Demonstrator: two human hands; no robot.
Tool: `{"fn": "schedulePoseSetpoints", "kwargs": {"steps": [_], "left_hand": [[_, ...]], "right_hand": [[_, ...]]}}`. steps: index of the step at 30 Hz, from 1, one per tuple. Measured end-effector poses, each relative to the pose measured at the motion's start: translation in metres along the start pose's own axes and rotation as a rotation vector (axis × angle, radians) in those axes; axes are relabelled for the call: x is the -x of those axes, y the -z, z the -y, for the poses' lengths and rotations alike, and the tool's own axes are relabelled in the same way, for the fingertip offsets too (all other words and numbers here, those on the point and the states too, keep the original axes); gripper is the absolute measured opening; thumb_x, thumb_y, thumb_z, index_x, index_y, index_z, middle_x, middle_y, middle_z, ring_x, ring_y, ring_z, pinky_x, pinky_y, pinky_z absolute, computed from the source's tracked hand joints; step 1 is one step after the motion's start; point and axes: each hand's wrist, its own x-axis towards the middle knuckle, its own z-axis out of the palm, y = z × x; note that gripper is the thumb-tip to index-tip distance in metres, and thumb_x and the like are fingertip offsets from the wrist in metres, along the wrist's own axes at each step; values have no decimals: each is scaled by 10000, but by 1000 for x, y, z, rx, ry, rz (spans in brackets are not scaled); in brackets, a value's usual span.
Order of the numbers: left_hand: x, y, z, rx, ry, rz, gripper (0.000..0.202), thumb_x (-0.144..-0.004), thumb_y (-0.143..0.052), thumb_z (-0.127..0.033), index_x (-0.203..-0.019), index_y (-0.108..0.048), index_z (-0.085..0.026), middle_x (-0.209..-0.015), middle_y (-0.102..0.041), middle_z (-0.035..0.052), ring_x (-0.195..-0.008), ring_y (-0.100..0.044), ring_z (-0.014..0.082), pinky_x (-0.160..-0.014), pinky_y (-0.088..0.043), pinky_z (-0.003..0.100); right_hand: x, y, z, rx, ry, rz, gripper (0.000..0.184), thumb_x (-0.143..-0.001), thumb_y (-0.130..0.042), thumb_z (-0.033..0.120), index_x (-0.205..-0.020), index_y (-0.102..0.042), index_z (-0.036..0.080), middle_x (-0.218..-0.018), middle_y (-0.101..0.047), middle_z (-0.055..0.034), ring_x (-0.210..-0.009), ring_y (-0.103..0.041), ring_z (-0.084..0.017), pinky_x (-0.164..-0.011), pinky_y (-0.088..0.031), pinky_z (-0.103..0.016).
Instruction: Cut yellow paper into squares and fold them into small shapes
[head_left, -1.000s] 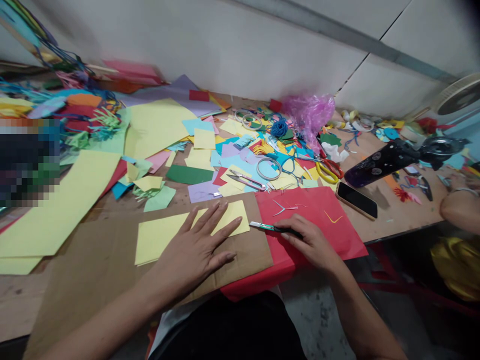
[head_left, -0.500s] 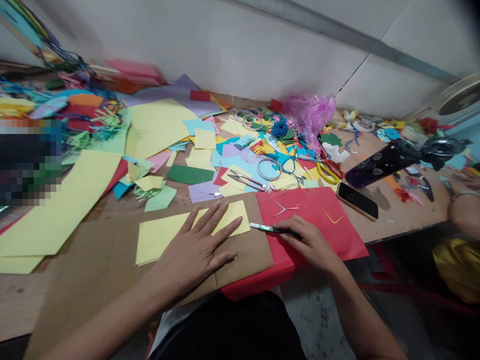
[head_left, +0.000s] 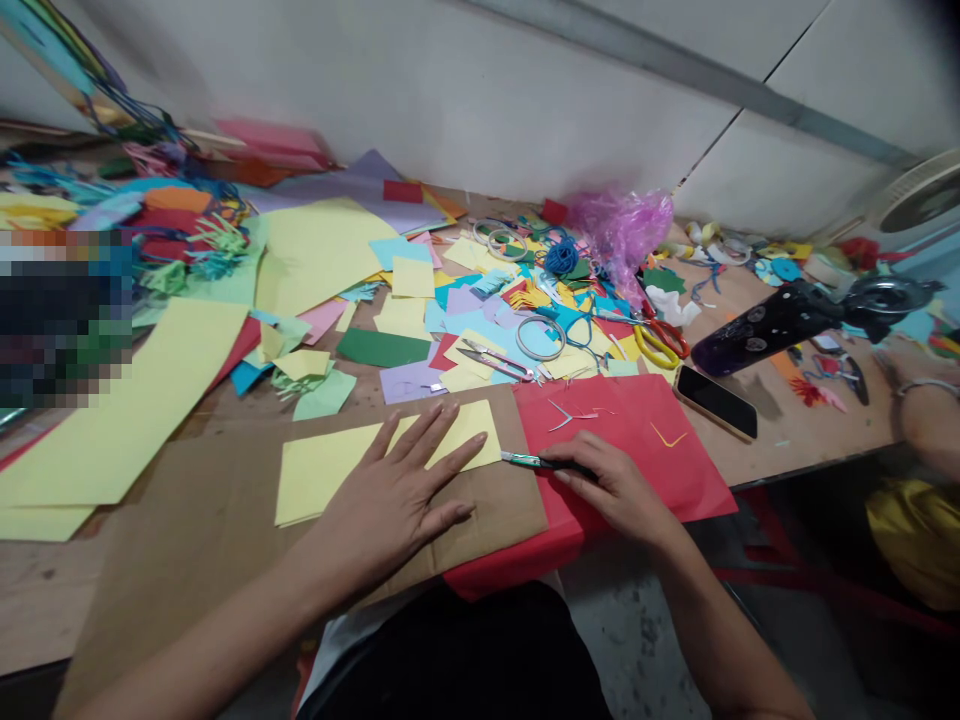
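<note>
My left hand lies flat with fingers spread on a stack of pale yellow paper, which rests on a brown cardboard sheet. In my right hand is a utility knife, its blade pointing left, with the tip at the right edge of the yellow paper. The right hand rests over red paper, where a few thin paper slivers lie. Part of the knife's dark handle is hidden by my fingers.
Behind the cardboard lie thread snips, tape rings, coloured scraps and scissors with red and yellow handles. A phone and a dark bottle are on the right. Another person's arm shows at the right edge.
The knife and my right hand have shifted slightly left, bringing the blade tip closer to the yellow paper's edge. My left hand stays flat in place.
</note>
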Motion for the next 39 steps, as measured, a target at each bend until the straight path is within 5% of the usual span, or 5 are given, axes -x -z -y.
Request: {"fn": "schedulePoseSetpoints", "kwargs": {"steps": [24,32,39], "left_hand": [[-1,2,-3,32,22,21,630,-980,-347,-669,-1558,-341,-418,-1694,-219,31,-1542,-245,282,-1241,-132,518],[-13,8,-18,110,96,61,631,-997,-336,-641,-1567,-343,-371,-1697,-191,66,-1553,-199,317,-1225,-185,583],[-10,22,8,141,34,65,461,-1061,-333,-418,-1513,-424,-434,-1691,-225,0,-1558,-186,295,-1230,-169,565]], "right_hand": [[-9,-18,14,40,74,29,282,-1010,-527,178,-1262,-629,251,-1012,-589,-50,-946,-622,-182,-834,-520,-308],[-15,-25,15,72,81,-1,302,-999,-527,147,-1256,-639,258,-982,-548,-42,-923,-602,-179,-818,-509,-301],[-14,-21,9,90,65,-11,275,-1007,-524,183,-1231,-654,274,-972,-544,-44,-916,-595,-186,-811,-508,-316]]}}
